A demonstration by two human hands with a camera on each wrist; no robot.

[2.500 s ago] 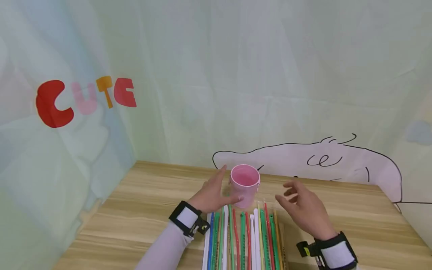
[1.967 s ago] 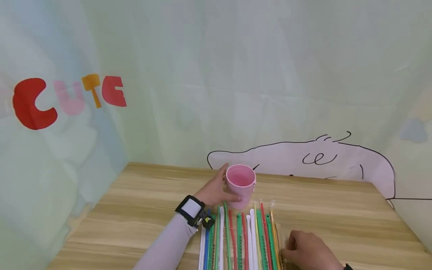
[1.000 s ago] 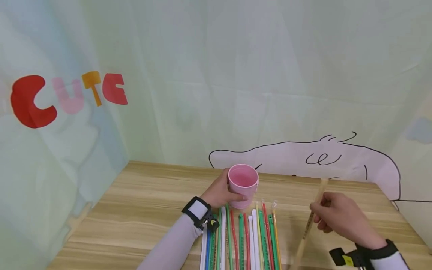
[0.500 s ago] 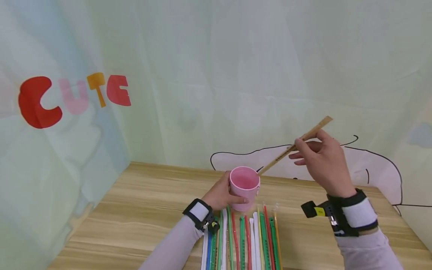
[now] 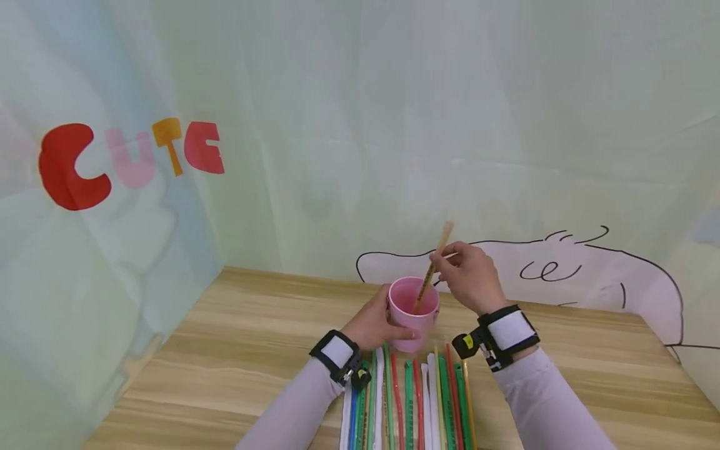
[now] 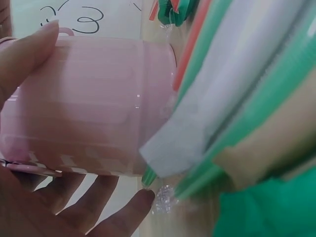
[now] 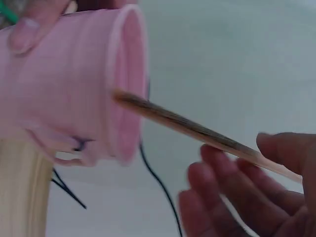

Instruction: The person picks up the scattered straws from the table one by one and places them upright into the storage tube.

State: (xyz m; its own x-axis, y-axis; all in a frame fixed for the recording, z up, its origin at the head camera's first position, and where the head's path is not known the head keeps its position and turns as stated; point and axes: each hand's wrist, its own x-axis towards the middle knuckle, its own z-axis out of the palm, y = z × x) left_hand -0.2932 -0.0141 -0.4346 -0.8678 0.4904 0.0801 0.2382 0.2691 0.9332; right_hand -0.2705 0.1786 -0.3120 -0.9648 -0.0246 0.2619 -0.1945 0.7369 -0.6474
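A small pink bucket (image 5: 413,325) stands upright on the table, with a folded-down handle seen in the right wrist view. My left hand (image 5: 368,324) holds its left side, the thumb across the front and fingers behind. Between thumb and fingers, my right hand (image 5: 469,275) pinches a thin brown straw (image 5: 435,259) in what looks like a paper wrapper with dark print. The straw slants down, its lower end inside the bucket's mouth. Just in front of the bucket, straws (image 5: 409,400) in green, red, white, blue and yellow lie side by side, several in clear wrapping.
The wood-grain table (image 5: 225,350) extends to both sides of the straws. Behind it hangs a pale curtain (image 5: 450,125) with a line drawing near the table's back edge. Coloured letters (image 5: 73,169) show on the left wall.
My right hand took the brown straw from the row's right end, lifted it and brought it left into the bucket's mouth. The left hand closed round the bucket, which stays about where it was.
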